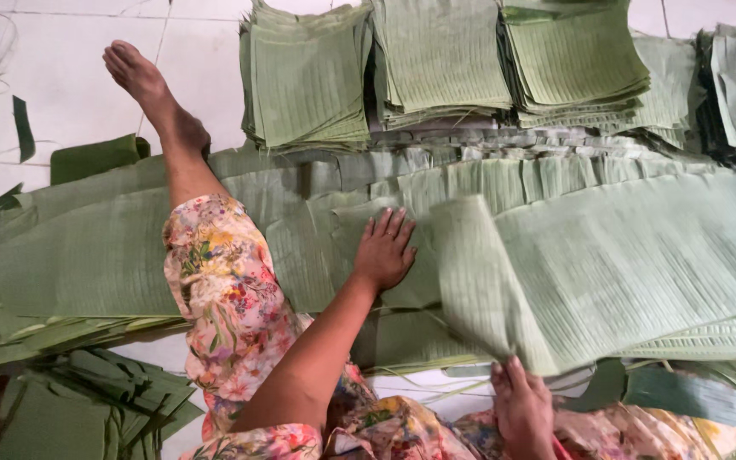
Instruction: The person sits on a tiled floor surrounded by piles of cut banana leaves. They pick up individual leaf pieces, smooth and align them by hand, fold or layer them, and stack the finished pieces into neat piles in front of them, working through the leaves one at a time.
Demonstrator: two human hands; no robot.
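Nearest the camera, at the bottom edge, the right hand [521, 409] grips the near corner of a long banana leaf sheet [623, 273]; its fingers [514, 375] curl over that edge and lift it, so the sheet's left end folds up and over toward the middle. That sheet runs lengthwise from left to right across the floor [70, 77], its ribs crossing it from near to far, and most of its length lies to the right of both hands. Just beyond and to the left, the left hand [383, 251] lies flat with fingers spread and released, pressing down on the layered leaves [87, 255] right beside the fold line, so it is the closer hand to the crease. Whether it touches the lifted sheet itself or only the layer under it is hard to tell. Farther off, a bare foot [142, 81] stretches over the tiles, and stacks of cut leaf squares [436, 60] sit in a row along the far side.
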